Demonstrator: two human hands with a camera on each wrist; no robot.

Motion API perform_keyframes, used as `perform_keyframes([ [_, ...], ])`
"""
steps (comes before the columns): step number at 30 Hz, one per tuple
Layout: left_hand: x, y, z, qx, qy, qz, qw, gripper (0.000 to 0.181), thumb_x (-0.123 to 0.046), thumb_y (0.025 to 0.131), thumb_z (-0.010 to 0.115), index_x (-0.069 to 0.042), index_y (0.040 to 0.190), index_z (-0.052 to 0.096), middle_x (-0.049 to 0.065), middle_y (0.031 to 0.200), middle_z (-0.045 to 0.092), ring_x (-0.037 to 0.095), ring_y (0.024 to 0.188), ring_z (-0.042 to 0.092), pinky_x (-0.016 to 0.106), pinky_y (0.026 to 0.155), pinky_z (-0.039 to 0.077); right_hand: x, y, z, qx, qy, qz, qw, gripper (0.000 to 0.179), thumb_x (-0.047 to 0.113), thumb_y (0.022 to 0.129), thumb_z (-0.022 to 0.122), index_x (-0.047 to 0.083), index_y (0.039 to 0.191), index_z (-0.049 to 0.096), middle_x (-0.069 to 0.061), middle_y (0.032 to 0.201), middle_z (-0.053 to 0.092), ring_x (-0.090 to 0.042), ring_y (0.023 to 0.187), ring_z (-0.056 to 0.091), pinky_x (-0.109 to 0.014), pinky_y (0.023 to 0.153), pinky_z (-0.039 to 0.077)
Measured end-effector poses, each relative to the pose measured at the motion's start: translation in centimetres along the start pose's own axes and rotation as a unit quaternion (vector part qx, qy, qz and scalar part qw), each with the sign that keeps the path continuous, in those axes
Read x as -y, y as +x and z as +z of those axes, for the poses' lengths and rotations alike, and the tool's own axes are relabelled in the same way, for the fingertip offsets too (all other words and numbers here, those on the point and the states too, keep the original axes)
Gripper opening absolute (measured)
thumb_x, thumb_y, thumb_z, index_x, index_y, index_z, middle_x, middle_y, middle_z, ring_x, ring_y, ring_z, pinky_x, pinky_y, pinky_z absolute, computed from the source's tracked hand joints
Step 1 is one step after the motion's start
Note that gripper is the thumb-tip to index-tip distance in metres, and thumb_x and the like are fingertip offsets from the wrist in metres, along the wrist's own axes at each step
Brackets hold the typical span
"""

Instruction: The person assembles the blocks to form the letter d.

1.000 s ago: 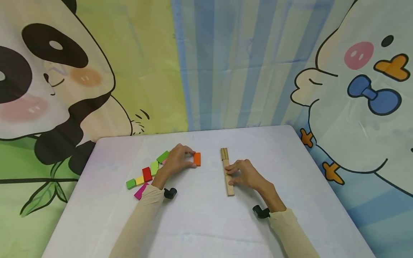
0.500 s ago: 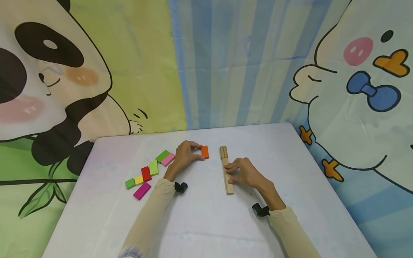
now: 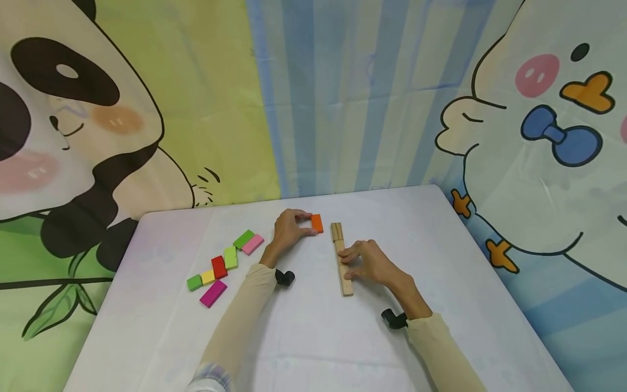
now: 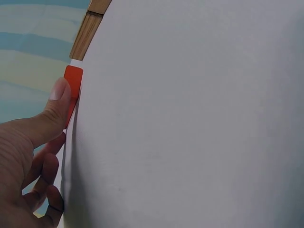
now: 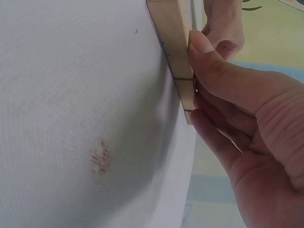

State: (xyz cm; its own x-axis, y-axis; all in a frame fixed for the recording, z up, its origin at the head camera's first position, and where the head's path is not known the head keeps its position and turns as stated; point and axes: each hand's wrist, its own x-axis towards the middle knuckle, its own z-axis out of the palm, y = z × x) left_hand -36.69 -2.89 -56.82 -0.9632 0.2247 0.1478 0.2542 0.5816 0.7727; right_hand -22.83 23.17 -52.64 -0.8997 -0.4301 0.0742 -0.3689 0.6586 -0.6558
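Observation:
My left hand (image 3: 288,230) pinches a small orange block (image 3: 317,224) between thumb and fingers, at the far middle of the table. In the left wrist view the thumb lies on the orange block (image 4: 73,85), which is in line with the row's dark-grained end. To its right, a straight row of plain wooden blocks (image 3: 342,267) runs from near to far. A darker grained block (image 3: 337,231) forms the row's far end. My right hand (image 3: 369,262) holds the row at its right side, thumb nearer, bent fingers farther along. Its thumb overlaps a wooden block (image 5: 173,42) in the right wrist view.
Loose coloured blocks lie on the left: green (image 3: 243,239), pink (image 3: 252,244), lime (image 3: 231,257), red (image 3: 219,267), yellow (image 3: 208,277), a smaller green block (image 3: 194,282) and magenta (image 3: 213,294). A cartoon-printed cloth (image 3: 338,98) stands behind the white table (image 3: 313,337).
My left hand has carried the orange block rightward and away from me, closer to the row's far end, uncovering the pink block. My right hand stays at the wooden row.

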Motion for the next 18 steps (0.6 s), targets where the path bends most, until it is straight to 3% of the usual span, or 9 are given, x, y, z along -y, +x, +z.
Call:
perform_keyframes([
  [10, -0.28, 0.57, 0.51, -0.006, 0.019, -0.001, 0.9998, 0.054, -0.031, 0.079, 0.100, -0.015, 0.128, 0.082, 0.006, 0.124, 0.082, 0.028, 0.120, 0.071, 0.049, 0.102, 0.054, 0.26, -0.05, 0.07, 0.005, 0.000, 0.007, 1.0000, 0.044, 0.011, 0.078, 0.098, 0.001, 0.118, 0.082, -0.009, 0.134, 0.079, -0.036, 0.128, 0.071, -0.060, 0.118, 0.049],
  [18, -0.37, 0.46, 0.26, 0.014, 0.009, -0.002, 0.9999, 0.055, -0.025, 0.084, 0.097, -0.016, 0.135, 0.079, 0.007, 0.131, 0.080, 0.029, 0.123, 0.069, 0.050, 0.104, 0.053, 0.30, 0.08, 0.07, 0.003, -0.010, -0.001, 0.9999, 0.044, 0.010, 0.077, 0.098, 0.000, 0.117, 0.083, -0.010, 0.132, 0.079, -0.035, 0.126, 0.073, -0.057, 0.114, 0.053],
])
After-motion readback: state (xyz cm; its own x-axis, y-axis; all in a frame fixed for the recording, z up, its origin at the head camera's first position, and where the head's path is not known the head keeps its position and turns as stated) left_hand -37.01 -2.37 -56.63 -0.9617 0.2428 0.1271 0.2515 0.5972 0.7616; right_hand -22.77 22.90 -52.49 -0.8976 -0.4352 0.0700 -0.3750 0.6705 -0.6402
